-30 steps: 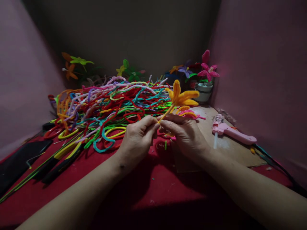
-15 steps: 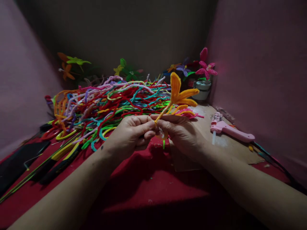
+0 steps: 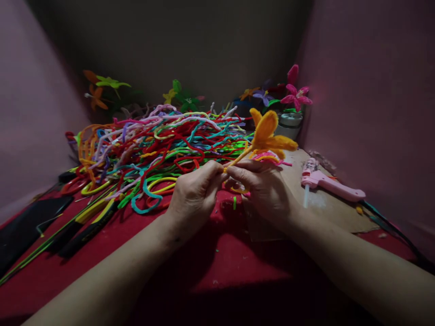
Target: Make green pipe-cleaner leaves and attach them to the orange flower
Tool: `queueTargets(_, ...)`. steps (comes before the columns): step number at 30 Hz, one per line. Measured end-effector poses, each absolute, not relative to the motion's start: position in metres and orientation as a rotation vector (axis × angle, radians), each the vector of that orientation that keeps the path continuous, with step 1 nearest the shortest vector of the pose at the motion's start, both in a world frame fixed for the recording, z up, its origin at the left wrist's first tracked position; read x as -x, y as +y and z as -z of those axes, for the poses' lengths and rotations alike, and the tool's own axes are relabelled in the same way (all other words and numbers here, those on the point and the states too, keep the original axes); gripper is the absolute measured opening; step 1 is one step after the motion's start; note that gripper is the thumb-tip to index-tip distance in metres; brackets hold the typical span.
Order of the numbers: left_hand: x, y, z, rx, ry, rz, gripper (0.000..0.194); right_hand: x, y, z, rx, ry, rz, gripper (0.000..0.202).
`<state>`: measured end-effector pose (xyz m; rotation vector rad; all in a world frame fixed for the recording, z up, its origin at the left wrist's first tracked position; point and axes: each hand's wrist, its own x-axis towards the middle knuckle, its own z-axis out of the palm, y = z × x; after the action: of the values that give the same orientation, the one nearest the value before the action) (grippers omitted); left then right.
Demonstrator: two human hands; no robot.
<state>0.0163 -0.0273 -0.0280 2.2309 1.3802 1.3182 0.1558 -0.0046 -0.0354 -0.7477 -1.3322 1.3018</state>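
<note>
An orange pipe-cleaner flower leans up and to the right, its fuzzy petals spread above my hands. My left hand is closed, pinching the lower end of the stem between thumb and fingers. Right beside it, my right hand is also closed on the stem, thumb and forefinger near the left fingertips. Below the fingers of the right hand shows a curled orange-yellow loop, partly hidden. Behind my hands lies a big heap of pipe cleaners in many colours.
A pink hot glue gun rests on cardboard at the right. Yellow-and-black pliers and a black flat object lie left on the red cloth. Finished flowers stand at the back, a pink one by a pot.
The flower has turned and tilted further right, showing another petal. My left hand has rolled over, its back now facing up, while both hands stay at the stem's end.
</note>
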Motion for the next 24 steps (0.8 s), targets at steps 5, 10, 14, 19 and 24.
queueTargets(5,-0.018,-0.027,0.02,-1.851,1.252,-1.196,0.016,-0.158,-0.006,0.034,0.708,-1.383,-1.317,0.012)
queueTargets(10,-0.015,-0.024,0.014,-1.482,1.084,-1.045,0.017,-0.159,-0.004,0.036,0.609,-1.379,-1.386,0.012)
queueTargets(14,-0.013,-0.023,0.013,-1.389,1.011,-0.991,0.017,-0.158,-0.003,0.036,0.62,-1.342,-1.382,0.008)
queueTargets(19,-0.019,-0.026,0.016,-1.683,1.181,-1.117,0.019,-0.156,-0.003,0.038,0.667,-1.279,-1.321,0.01)
queueTargets(24,-0.019,-0.024,0.029,-2.083,1.352,-1.304,0.007,-0.157,-0.003,0.04,0.751,-1.309,-1.214,0.01)
